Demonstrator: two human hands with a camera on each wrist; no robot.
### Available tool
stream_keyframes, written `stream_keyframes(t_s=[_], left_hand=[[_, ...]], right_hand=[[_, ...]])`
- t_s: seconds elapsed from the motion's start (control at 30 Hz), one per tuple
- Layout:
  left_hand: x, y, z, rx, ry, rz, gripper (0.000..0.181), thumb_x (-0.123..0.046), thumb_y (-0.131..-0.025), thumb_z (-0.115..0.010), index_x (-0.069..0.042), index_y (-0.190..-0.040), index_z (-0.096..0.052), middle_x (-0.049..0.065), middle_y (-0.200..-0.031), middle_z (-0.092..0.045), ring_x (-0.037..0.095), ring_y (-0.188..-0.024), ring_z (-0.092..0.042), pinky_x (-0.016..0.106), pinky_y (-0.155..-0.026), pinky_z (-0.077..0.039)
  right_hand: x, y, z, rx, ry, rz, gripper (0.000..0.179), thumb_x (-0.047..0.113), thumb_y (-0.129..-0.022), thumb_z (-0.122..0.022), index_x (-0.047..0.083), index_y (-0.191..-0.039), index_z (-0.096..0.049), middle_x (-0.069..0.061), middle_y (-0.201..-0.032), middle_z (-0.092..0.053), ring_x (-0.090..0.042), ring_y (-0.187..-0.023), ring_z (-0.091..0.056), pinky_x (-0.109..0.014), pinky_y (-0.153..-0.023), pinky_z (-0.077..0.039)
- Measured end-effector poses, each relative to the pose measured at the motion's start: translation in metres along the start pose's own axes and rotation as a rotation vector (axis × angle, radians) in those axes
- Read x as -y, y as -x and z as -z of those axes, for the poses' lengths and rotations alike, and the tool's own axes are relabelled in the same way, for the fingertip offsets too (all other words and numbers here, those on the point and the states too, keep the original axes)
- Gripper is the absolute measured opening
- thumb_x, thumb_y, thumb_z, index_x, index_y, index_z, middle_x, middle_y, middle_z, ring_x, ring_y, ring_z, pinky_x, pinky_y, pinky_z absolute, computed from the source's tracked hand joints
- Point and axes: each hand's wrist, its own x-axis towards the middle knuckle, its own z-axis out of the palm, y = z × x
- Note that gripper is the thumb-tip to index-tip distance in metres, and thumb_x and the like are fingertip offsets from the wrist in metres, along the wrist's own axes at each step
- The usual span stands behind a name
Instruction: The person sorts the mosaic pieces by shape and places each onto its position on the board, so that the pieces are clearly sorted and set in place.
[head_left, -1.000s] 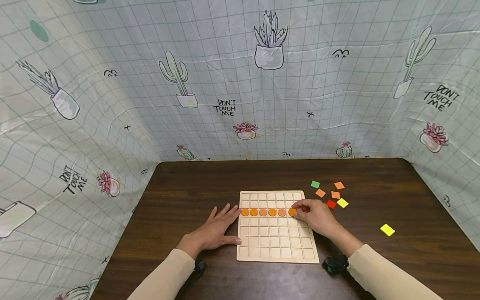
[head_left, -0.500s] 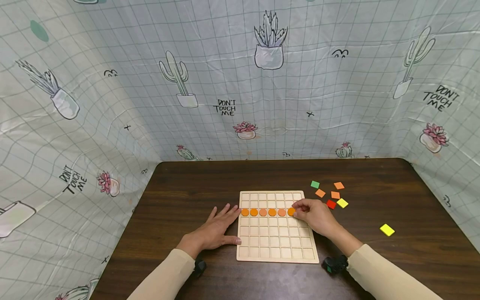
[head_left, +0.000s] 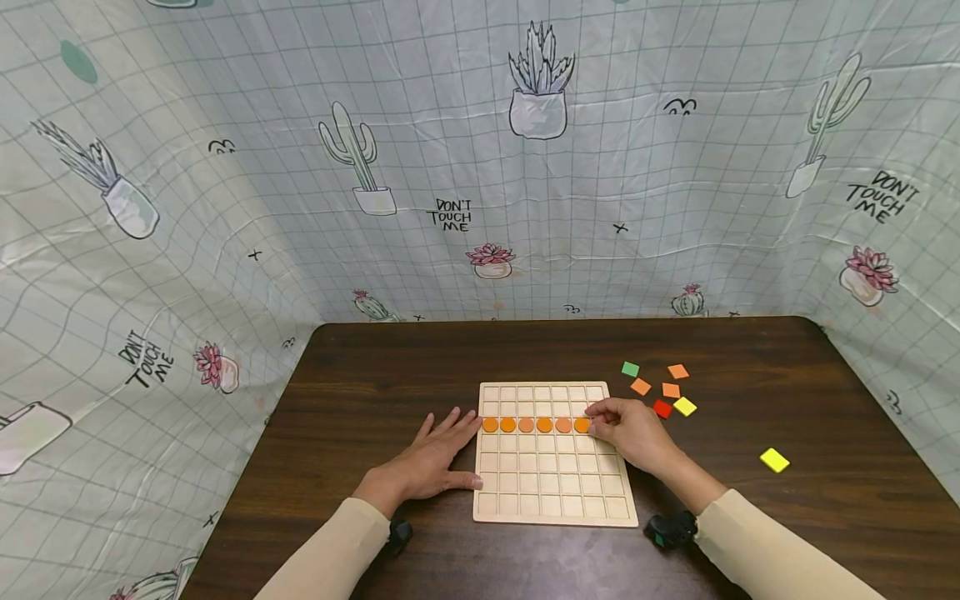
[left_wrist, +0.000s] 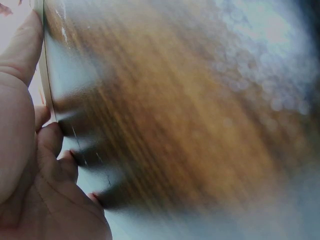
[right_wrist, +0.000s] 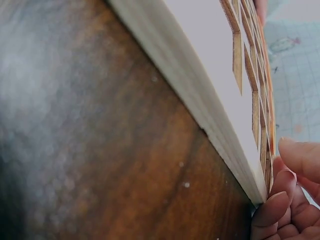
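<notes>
A pale wooden grid board (head_left: 517,464) lies flat on the table, with a row of orange round discs (head_left: 527,425) across its third row from the back. My left hand (head_left: 423,465) rests spread beside the board's left edge, its thumb and a fingertip touching that edge. In the left wrist view, that hand (left_wrist: 37,165) lies along the rim. With thumb and index finger, my right hand (head_left: 636,432) pinches the rightmost orange disc (head_left: 582,425). In the right wrist view, the right hand (right_wrist: 295,200) is at the board's side edge (right_wrist: 200,100); the disc it holds is hidden there.
Right of the board lie loose square tiles: a green tile (head_left: 630,368), several orange tiles (head_left: 671,390), a red tile (head_left: 662,408) and a yellow tile (head_left: 685,407). Another yellow tile (head_left: 775,460) lies farther right. A patterned curtain (head_left: 465,167) surrounds the dark wooden table (head_left: 390,358).
The rightmost orange disc has shifted slightly left, closer to its neighbour, with the right hand's fingertips at it. My left hand has stayed still.
</notes>
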Motion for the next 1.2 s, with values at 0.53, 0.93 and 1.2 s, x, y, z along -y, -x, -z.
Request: stream_keyframes(t_s=[0.53,0.93,1.2], left_hand=[[-0.0013,0.0005,0.0008,0.003,0.002,-0.004,0.095,-0.057,-0.098,-0.067,-0.017,-0.171,-0.021,0.001,-0.178,-0.016,0.027,-0.166,-0.004,0.059,-0.132,0.004],[-0.0007,0.0003,0.0004,0.000,0.000,-0.004,0.095,-0.057,-0.098,-0.068,-0.016,-0.170,-0.023,0.002,-0.178,-0.017,0.028,-0.166,-0.004,0.060,-0.132,0.003],[-0.0004,0.0005,-0.0002,-0.003,0.001,-0.008,0.095,-0.057,-0.097,-0.068,-0.016,-0.170,-0.022,0.002,-0.178,-0.017,0.028,-0.166,-0.004,0.060,-0.132,0.003]], right_hand=[[0.0001,0.0007,0.0004,0.005,-0.004,-0.009,0.016,0.007,-0.097,-0.075,0.002,-0.111,-0.078,-0.004,-0.094,-0.074,-0.016,-0.080,-0.062,-0.025,-0.068,-0.051],[0.0011,0.0027,0.0026,0.014,-0.034,-0.018,0.019,0.007,-0.098,-0.074,0.000,-0.115,-0.077,-0.007,-0.100,-0.076,-0.016,-0.083,-0.064,-0.024,-0.068,-0.053],[0.0015,0.0047,0.0062,0.021,-0.046,-0.024,0.023,0.011,-0.098,-0.075,-0.001,-0.118,-0.076,-0.008,-0.104,-0.077,-0.017,-0.087,-0.066,-0.026,-0.070,-0.055]])
